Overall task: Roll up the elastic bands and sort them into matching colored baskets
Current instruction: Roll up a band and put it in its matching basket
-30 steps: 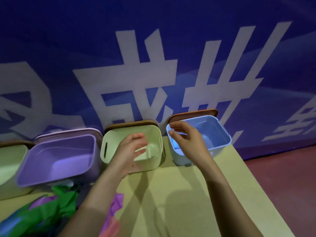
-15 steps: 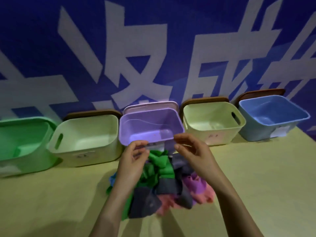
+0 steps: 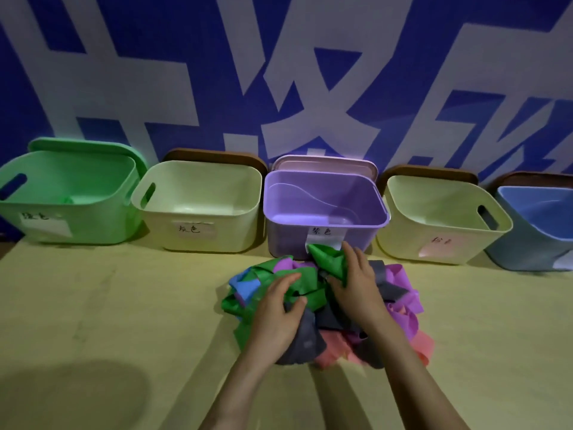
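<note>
- Five bins line the blue wall [image 3: 155, 88], left to right: green basket [image 3: 93, 225], cream basket [image 3: 198, 234], purple basket [image 3: 288, 237], second cream basket [image 3: 403, 240], blue basket [image 3: 521, 249].
- Pile of elastic bands [image 3: 327, 319] on the yellow table [image 3: 108, 305], just in front of the purple basket; green, purple, grey, pink and blue mixed.
- Right hand [image 3: 356, 287] grips a raised fold of the green band [image 3: 328, 262].
- Left hand [image 3: 273, 315] is on the pile, thumb and fingers pinching the green band lower down.

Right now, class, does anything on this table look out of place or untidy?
Yes: the elastic bands lie in one tangled, mixed-colour heap before the purple basket, unsorted. A green band hides part of that basket's label.
</note>
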### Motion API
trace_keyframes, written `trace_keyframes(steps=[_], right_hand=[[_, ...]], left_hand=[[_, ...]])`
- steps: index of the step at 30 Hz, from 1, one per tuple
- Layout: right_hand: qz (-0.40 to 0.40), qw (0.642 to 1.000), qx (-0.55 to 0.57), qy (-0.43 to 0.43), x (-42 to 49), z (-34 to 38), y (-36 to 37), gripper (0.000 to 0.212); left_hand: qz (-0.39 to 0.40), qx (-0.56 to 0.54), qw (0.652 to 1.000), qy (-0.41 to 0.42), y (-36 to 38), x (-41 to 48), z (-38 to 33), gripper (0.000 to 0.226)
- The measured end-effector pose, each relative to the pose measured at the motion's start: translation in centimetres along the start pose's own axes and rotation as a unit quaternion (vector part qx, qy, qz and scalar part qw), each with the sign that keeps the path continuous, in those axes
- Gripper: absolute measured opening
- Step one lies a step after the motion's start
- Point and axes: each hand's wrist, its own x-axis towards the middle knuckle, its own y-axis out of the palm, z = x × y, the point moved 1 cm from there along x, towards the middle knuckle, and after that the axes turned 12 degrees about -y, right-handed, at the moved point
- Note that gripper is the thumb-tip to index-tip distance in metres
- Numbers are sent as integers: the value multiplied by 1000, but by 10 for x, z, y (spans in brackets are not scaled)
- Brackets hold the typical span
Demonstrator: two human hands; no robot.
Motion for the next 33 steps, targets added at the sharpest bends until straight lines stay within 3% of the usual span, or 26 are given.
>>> trace_keyframes(steps=[3, 5, 9, 12, 15, 19, 22, 28, 33], right_hand=[[51, 996, -68, 3, 1, -19, 6, 50], [36, 997, -57, -38, -2, -23, 5, 30], [-48, 982, 165, -73, -18, -23, -8, 16], [-60, 954, 282, -82, -32, -17, -24, 14], [-83, 934, 331, -104, -35, -2, -50, 18], [-108, 924, 344, -126, -22, 24, -90, 29], [-113, 920, 344, -147, -14, 41, -112, 37], [-114, 876, 444, -149, -14, 63, -144, 15], [-101, 871, 451, -169, -16, 63, -153, 14]], left_hand=[[10, 104, 994, 16, 22, 5, 2, 47], [13, 226, 974, -1, 35, 9, 8, 54], [-6, 328, 944, -35, 50, 12, 17, 75], [1, 325, 945, -27, 50, 13, 16, 48], [36, 346, 937, -34, 44, 11, 4, 51], [45, 310, 949, -24, 33, 13, -21, 53], [7, 275, 961, 17, 28, 13, -45, 51], [11, 72, 994, 81, 36, 21, -84, 68], [-15, 64, 993, 99, 40, 44, -81, 16]])
